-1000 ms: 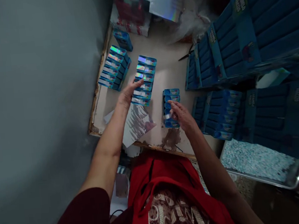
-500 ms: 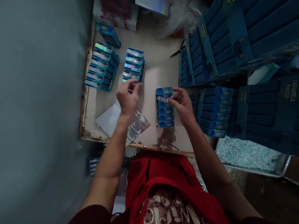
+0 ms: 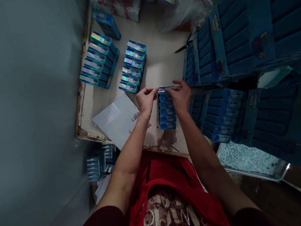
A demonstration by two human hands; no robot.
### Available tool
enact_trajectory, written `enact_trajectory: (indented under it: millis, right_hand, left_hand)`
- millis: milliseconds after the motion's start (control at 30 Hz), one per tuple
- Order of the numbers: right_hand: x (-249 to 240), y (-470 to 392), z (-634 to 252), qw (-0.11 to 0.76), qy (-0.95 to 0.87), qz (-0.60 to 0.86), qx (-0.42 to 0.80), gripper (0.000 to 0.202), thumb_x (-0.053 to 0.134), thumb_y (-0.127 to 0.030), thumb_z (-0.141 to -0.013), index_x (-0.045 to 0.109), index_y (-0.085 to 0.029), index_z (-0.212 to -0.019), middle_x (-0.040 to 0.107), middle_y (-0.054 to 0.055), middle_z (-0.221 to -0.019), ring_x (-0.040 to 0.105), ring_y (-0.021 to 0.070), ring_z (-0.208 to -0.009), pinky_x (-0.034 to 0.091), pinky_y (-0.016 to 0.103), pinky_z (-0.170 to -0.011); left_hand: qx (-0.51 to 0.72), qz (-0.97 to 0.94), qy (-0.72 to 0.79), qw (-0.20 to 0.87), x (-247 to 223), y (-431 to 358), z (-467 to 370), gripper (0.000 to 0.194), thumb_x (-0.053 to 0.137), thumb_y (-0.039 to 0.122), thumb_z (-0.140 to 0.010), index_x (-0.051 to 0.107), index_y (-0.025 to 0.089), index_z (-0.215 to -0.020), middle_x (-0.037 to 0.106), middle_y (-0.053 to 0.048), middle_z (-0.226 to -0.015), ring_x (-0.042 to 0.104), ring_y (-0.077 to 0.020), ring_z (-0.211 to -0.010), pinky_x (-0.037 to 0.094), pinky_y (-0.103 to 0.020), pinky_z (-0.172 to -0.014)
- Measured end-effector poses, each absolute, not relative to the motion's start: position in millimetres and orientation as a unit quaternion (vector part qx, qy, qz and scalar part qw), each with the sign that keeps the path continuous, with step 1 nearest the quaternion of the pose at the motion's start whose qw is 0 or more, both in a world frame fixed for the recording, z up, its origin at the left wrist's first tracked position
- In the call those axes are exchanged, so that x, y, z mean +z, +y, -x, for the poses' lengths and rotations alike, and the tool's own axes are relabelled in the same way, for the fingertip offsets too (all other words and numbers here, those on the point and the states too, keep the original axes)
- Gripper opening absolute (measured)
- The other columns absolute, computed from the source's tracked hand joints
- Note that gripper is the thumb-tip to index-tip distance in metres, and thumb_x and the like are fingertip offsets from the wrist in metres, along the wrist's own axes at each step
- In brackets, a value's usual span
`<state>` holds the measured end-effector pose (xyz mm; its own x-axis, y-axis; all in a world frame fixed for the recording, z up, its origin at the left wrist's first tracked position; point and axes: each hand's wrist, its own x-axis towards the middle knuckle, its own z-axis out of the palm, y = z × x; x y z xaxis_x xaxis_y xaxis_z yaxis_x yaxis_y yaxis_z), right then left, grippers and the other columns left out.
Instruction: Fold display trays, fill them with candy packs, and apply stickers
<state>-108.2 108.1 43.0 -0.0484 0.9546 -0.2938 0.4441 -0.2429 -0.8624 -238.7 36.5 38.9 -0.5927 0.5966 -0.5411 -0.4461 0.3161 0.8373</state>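
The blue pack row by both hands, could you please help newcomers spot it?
On the pale tabletop, find the bare left hand and right hand. The row of blue packs begins between them; unlike the shiny-striped row just left, its nearer ends lack strips.

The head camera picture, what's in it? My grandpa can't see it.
A left hand and right hand pinch at the far end of a row of slim blue boxes on a worn white table. Two more rows, topped with shiny strips, stand left; blue packs marked CARAMELO fill the right.
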Motion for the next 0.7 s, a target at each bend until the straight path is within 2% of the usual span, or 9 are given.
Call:
enact_trajectory:
  millis: [233,367,467,600,700]
  right_hand:
    - [38,116,111,0.235,-0.610,0.629,0.421,0.034,0.075,-0.027,-0.075,0.064,-0.024,-0.107,0.076,-0.001,-0.085,0.077,0.0251,-0.087,0.058,0.041,-0.088]
    - [41,118,110,0.218,-0.615,0.628,0.424,0.033,0.077,-0.022,-0.074,0.063,-0.024,-0.103,0.073,-0.002,-0.085,0.073,0.0232,-0.086,0.055,0.040,-0.088]
    - [44,123,107,0.221,-0.633,0.625,0.400,0.036,0.080,-0.021,-0.071,0.063,-0.023,-0.103,0.065,-0.004,-0.084,0.066,0.0207,-0.085,0.053,0.038,-0.088]
    - [41,137,101,0.201,-0.658,0.642,0.339,0.043,0.088,-0.023,-0.066,0.063,-0.021,-0.102,0.054,-0.005,-0.083,0.057,0.0191,-0.084,0.049,0.040,-0.089]
    - [24,152,92,0.180,-0.641,0.678,0.311,0.053,0.098,-0.024,-0.055,0.062,-0.022,-0.093,0.054,-0.004,-0.082,0.056,0.0203,-0.084,0.049,0.044,-0.088]
  left_hand:
    - [0.557,-0.053,0.689,0.461,32,43,241,0.030,0.097,0.034,-0.072,0.074,0.016,-0.077,0.070,0.001,-0.067,0.061,-0.0086,-0.057,0.054,-0.022,-0.059]
    - [0.558,-0.035,0.687,0.465,25,43,236,0.024,0.095,0.027,-0.076,0.074,0.015,-0.077,0.070,0.001,-0.068,0.062,-0.0096,-0.059,0.054,-0.024,-0.062]
    - [0.555,-0.010,0.680,0.479,16,44,230,0.023,0.095,0.028,-0.079,0.076,0.016,-0.080,0.073,0.000,-0.072,0.065,-0.0117,-0.063,0.055,-0.027,-0.067]
    - [0.560,0.033,0.672,0.484,-3,45,225,0.025,0.095,0.030,-0.082,0.078,0.016,-0.093,0.076,-0.002,-0.086,0.070,-0.0140,-0.079,0.054,-0.028,-0.076]
    - [0.568,0.072,0.661,0.485,-19,51,217,0.041,0.099,0.031,-0.079,0.076,0.017,-0.110,0.076,-0.002,-0.095,0.071,-0.0140,-0.088,0.050,-0.028,-0.077]
